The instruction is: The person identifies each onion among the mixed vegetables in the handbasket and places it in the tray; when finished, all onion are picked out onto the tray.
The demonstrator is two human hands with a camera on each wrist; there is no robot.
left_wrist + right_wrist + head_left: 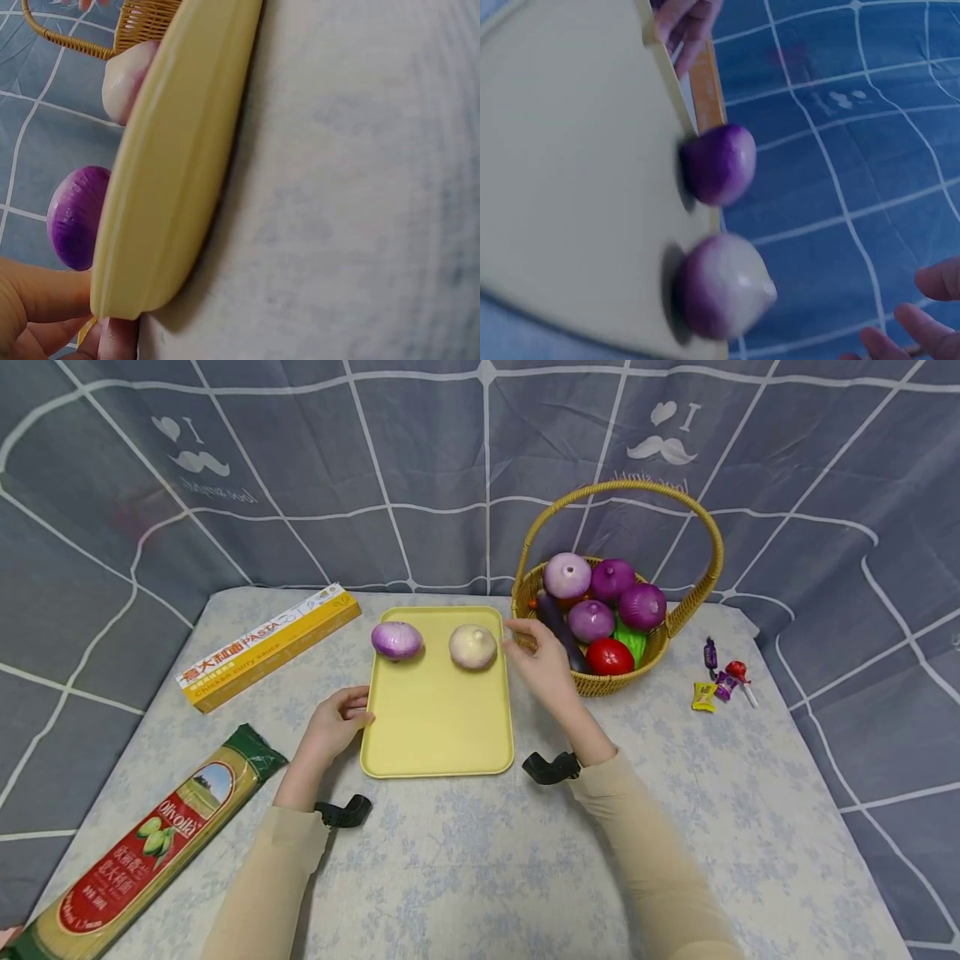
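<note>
A shallow yellow tray (pixel 438 718) lies on the table with two onions on it. The purple onion (pixel 397 641) sits at its upper left edge, and the paler, white-topped onion (pixel 472 647) near its upper right. My left hand (pixel 339 725) grips the tray's left side; in the left wrist view the thumb lies above the rim with fingers beneath. Between the tray's upper right edge and a wicker basket (pixel 670 625), my right hand (pixel 542 662) hovers with thumb and fingers apart, holding nothing. In the right wrist view its fingers (pixel 941 279) show beside the pale onion.
Several onions, an eggplant (pixel 558 628) and a tomato (pixel 610 657) fill the tall-handled basket. Wrapped candies (pixel 703 696) and a red lollipop (pixel 737 671) lie farther right. On the left are a pasta box (pixel 268 647) and a spaghetti pack (pixel 150 852). A grid-patterned curtain (pixel 442 468) hangs behind.
</note>
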